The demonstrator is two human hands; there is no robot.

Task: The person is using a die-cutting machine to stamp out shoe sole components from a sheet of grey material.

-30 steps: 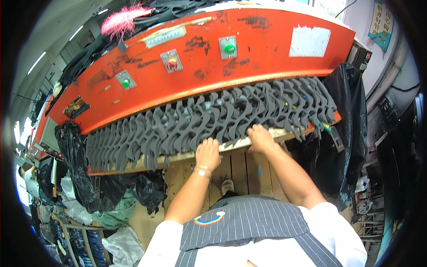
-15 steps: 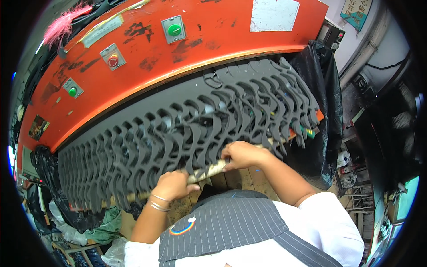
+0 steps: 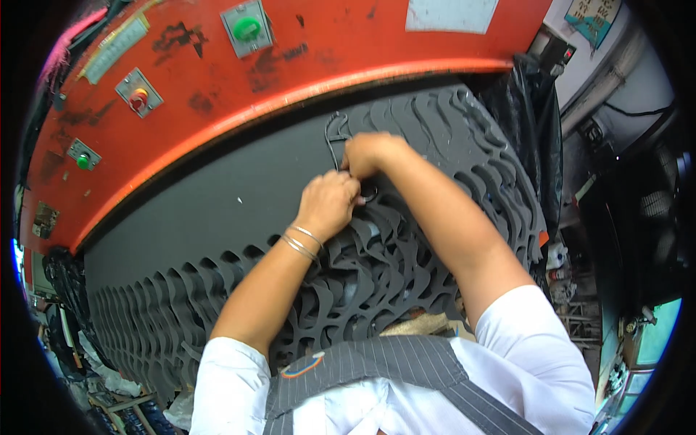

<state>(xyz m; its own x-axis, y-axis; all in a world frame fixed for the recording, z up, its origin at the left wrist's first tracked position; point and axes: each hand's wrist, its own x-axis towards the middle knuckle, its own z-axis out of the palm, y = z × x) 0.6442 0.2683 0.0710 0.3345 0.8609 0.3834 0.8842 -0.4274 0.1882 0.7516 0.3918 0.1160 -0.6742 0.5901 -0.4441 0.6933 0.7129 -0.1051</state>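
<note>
A dark grey foam sheet [image 3: 217, 192] lies before me, its near part cut into rows of curved openings. On its solid part sits a thin, dark curved cutting die [image 3: 333, 129], partly hidden under my hands. My right hand [image 3: 371, 154] is curled over the middle of the die, fingers pointing down. Close against it, my left hand [image 3: 330, 201] is closed at the die's nearer end, where a short bit of rim shows by the thumb. The fingertips of both hands are mostly hidden.
Behind the sheet stands an orange machine beam [image 3: 312, 51] with green buttons [image 3: 246, 29] and a red button [image 3: 138, 100]. Black plastic [image 3: 518, 123] hangs at the right end, more black plastic [image 3: 65, 283] at the left. A small white scrap [image 3: 240, 199] lies on the foam.
Both hands have left the sheet's near edge and reached forward to the cutting die. My body leans closer over the foam, and more of its solid part shows.
</note>
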